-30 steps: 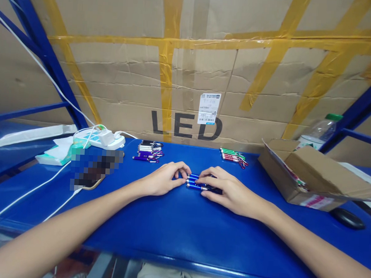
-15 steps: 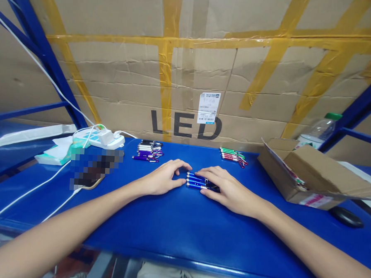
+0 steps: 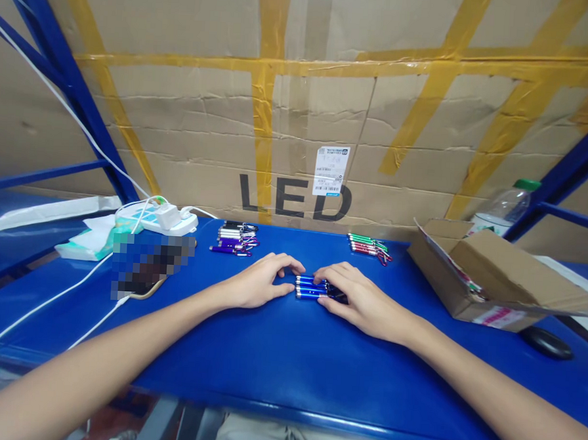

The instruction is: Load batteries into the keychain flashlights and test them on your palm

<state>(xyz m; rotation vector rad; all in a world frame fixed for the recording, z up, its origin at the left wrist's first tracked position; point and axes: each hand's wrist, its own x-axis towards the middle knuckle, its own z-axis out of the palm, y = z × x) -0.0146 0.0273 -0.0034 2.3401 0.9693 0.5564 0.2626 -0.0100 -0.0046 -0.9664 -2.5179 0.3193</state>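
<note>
Several blue keychain flashlights (image 3: 310,292) lie side by side on the blue table (image 3: 267,363), silver ends to the left. My right hand (image 3: 356,295) grips the row from its right side, index finger at the far edge and thumb at the near edge, covering the clip ends. At the row's left end is my left hand (image 3: 261,281), fingers curved and thumb apart; the thumb tip is at or beside the silver ends, and whether it touches cannot be made out.
Black, silver and purple flashlights (image 3: 236,238) lie back left; green and red ones (image 3: 366,245) back right. An open cardboard box (image 3: 488,276) and a black mouse (image 3: 546,343) are at right. A phone (image 3: 153,272), cables and a power strip (image 3: 175,222) sit left. A large carton (image 3: 205,123) stands behind.
My right index and other fingers have drawn slightly toward me and to the right along the row's far edge. The left hand is nearly still.
</note>
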